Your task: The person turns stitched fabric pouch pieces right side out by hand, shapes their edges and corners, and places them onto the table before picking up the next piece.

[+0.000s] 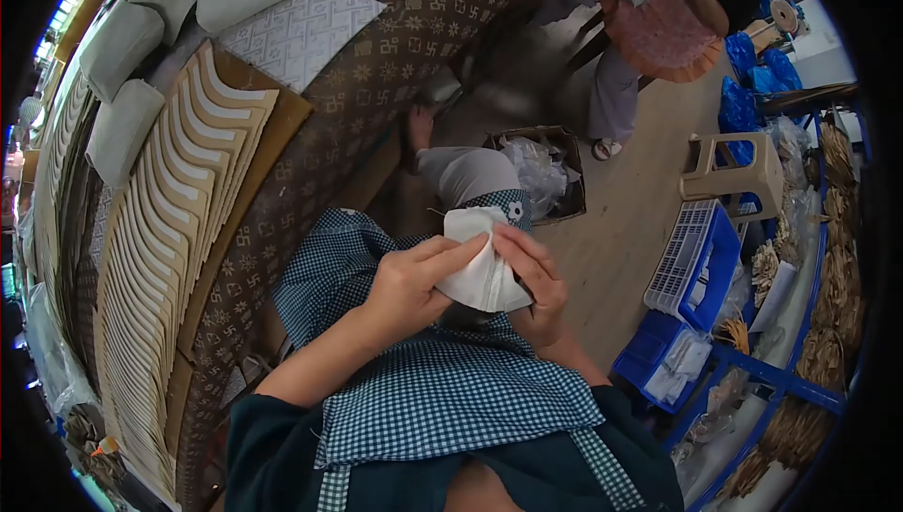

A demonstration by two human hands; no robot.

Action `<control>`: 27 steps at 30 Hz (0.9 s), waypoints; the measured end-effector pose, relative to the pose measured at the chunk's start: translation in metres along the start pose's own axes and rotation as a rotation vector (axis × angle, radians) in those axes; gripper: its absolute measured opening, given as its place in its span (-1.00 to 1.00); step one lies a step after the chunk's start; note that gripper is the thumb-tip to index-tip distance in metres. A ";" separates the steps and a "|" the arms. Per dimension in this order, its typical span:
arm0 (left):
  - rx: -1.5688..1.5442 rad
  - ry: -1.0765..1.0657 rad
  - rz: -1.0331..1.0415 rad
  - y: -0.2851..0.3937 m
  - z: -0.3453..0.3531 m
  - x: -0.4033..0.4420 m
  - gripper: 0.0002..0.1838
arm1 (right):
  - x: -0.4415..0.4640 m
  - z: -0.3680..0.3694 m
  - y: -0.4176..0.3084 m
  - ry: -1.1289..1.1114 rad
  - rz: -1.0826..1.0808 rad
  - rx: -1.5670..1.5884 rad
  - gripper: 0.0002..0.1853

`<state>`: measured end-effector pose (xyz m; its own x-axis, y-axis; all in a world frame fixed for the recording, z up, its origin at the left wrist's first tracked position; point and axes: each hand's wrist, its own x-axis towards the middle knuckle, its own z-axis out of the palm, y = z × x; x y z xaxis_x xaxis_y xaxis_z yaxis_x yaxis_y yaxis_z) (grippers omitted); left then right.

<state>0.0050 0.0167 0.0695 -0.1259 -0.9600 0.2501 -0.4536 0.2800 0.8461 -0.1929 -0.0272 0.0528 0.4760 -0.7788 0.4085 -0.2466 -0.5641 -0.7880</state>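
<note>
A small white piece with a seam down its middle (480,277), perhaps fabric or thin leather, is held up over my lap. My left hand (409,277) grips it from the left, thumb pressed near the seam. On the other side my right hand (534,277) pinches its upper right part, fingertips close to the seam. Both hands are closed and nearly touch at the middle. Below them lies my checked apron (461,399). The underside of the white piece and some fingers are hidden.
Stacked curved tan pieces with white strips (188,192) lie on the patterned table cover (376,61) at left. A cardboard box with plastic bags (546,169) stands on the floor. Blue crates (701,267), a beige stool (734,173) and shelves are at right. Another person (658,23) sits beyond.
</note>
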 end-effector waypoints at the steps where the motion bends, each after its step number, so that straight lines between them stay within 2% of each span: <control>1: -0.006 -0.023 0.001 -0.002 -0.003 -0.006 -0.38 | 0.001 -0.004 -0.005 -0.053 0.044 0.037 -0.53; 3: -0.019 -0.082 0.010 -0.007 -0.008 -0.015 -0.41 | 0.004 -0.015 -0.019 -0.147 0.137 0.109 -0.54; 6: -0.001 -0.398 0.002 -0.006 -0.029 -0.013 -0.47 | 0.014 -0.031 -0.033 -0.336 0.330 0.189 -0.56; 7: -0.090 -0.427 0.054 -0.008 -0.033 -0.008 -0.67 | 0.012 -0.036 -0.027 -0.405 0.351 0.199 -0.60; 10: -0.175 -0.699 -0.211 -0.009 -0.047 0.011 -0.75 | 0.009 -0.044 -0.006 -0.580 0.433 0.310 -0.77; 11: -0.254 -0.633 -0.291 -0.018 -0.038 0.012 -0.64 | 0.008 -0.043 0.000 -0.583 0.525 0.366 -0.78; 14: -0.224 -0.420 -0.413 -0.035 -0.012 0.023 -0.64 | 0.007 -0.038 0.028 -0.547 0.816 0.549 -0.74; 16: 0.149 -0.162 -0.393 -0.043 0.005 0.024 -0.60 | 0.002 -0.031 0.054 -0.443 0.945 0.679 -0.72; 17: 0.175 -0.065 -0.252 -0.043 0.009 0.023 -0.47 | 0.002 -0.029 0.064 -0.392 1.008 0.743 -0.71; 18: 0.225 -0.071 -0.110 -0.038 0.011 0.020 -0.45 | 0.003 -0.030 0.070 -0.324 1.091 0.817 -0.70; 19: 0.273 -0.080 0.030 -0.030 0.012 0.016 -0.42 | 0.001 -0.028 0.076 -0.311 1.110 0.835 -0.70; 22: 0.382 -0.119 0.065 -0.033 0.024 0.006 -0.39 | 0.001 -0.022 0.087 -0.308 1.104 0.851 -0.71; 25: 0.386 -0.044 0.028 -0.059 0.032 0.001 -0.49 | 0.005 -0.004 0.073 -0.194 0.758 0.547 -0.70; 26: 0.374 -0.009 0.022 -0.065 0.034 0.001 -0.52 | 0.006 0.000 0.062 -0.132 0.679 0.222 -0.56; 27: 0.362 0.027 0.014 -0.068 0.034 0.002 -0.56 | 0.005 0.003 0.057 -0.068 0.538 0.026 -0.50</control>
<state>0.0054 -0.0048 -0.0034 -0.1128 -0.9542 0.2772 -0.7359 0.2677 0.6219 -0.2021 -0.0622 0.0089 0.3420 -0.9357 -0.0860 -0.4500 -0.0828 -0.8892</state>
